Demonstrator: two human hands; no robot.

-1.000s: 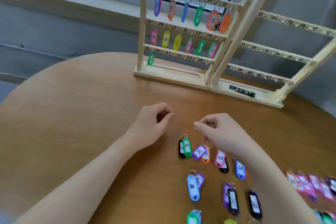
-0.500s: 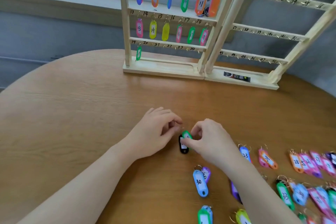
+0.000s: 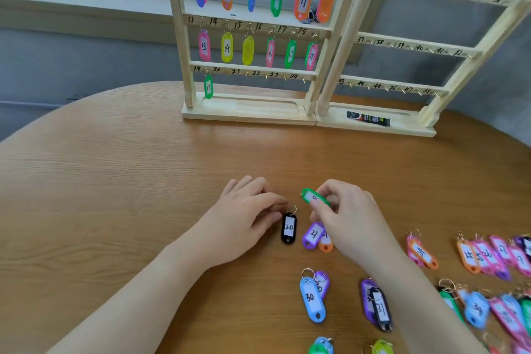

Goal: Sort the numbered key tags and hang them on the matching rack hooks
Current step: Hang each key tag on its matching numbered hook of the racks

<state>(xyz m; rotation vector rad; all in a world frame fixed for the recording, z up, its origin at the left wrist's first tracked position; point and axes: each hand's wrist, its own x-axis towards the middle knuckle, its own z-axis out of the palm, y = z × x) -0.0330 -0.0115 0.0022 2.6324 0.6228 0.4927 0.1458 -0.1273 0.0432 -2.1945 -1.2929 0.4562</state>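
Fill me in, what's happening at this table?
A person is sorting numbered key tags onto a wooden rack. The right hand pinches a green tag lifted off the table. The left hand rests by a black tag marked 20, fingers at its ring. Hooks 7 to 19 hold tags; 20 onward are bare. More tags lie loose to the right.
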